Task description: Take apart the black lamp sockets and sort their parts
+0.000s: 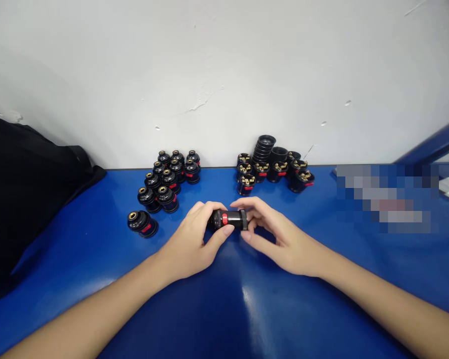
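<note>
A black lamp holder (232, 219) with a red tab lies sideways between my hands, just above the blue table. My left hand (194, 239) is closed around its domed end, thumb below and fingers over the top. At the opposite end sits a wider black ring (243, 220). My right hand (280, 239) curls its thumb and fingertips around that ring, with the index finger stretched out above it. Part of the domed end is hidden by my left fingers.
On the left stand several domed black lamp holders (167, 198) with brass tops. To the right are several open socket bodies (246, 185) with brass contacts, beside stacked black sleeves (265, 147). Black cloth (33, 189) covers the left edge. A white wall (209, 75) closes off the back.
</note>
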Motion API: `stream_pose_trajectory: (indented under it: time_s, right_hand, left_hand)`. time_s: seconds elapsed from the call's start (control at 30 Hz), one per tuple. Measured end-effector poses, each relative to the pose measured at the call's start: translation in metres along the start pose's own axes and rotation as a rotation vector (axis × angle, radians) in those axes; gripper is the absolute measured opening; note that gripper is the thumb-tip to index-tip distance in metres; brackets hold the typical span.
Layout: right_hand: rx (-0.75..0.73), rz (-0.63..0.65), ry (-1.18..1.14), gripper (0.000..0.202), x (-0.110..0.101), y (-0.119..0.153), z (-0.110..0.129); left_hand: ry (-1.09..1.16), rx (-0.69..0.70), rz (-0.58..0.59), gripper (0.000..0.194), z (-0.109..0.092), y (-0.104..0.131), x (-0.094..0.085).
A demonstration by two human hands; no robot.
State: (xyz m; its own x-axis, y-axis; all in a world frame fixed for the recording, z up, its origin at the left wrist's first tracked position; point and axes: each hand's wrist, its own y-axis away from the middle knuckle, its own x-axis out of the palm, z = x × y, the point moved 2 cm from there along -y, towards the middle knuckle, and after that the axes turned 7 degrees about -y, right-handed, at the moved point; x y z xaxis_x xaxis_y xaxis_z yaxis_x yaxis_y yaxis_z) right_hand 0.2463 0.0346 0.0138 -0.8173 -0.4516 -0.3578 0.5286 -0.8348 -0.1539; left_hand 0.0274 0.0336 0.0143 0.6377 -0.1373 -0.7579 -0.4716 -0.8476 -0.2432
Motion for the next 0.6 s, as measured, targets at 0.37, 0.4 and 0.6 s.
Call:
stream_pose_trajectory:
  time_s: [0.37, 0.4, 0.6]
  right_hand:
    - [0.001, 0.013, -0.008, 0.041, -0.0006, -0.0004, 0.0017]
    - [0.015, 0.009, -0.011, 0.037, -0.0006, -0.0008, 0.0015]
    - [0.008, 0.002, -0.013, 0.038, -0.0004, -0.0015, 0.0003]
  left_hand:
    - [0.019, -0.017, 0.007, 0.021, 0.0, 0.0001, -0.0004]
    - [0.024, -0.019, 0.009, 0.021, -0.0001, 0.0001, -0.0004]
    - [0.023, -0.019, 0.015, 0.021, -0.0006, -0.0001, 0.0]
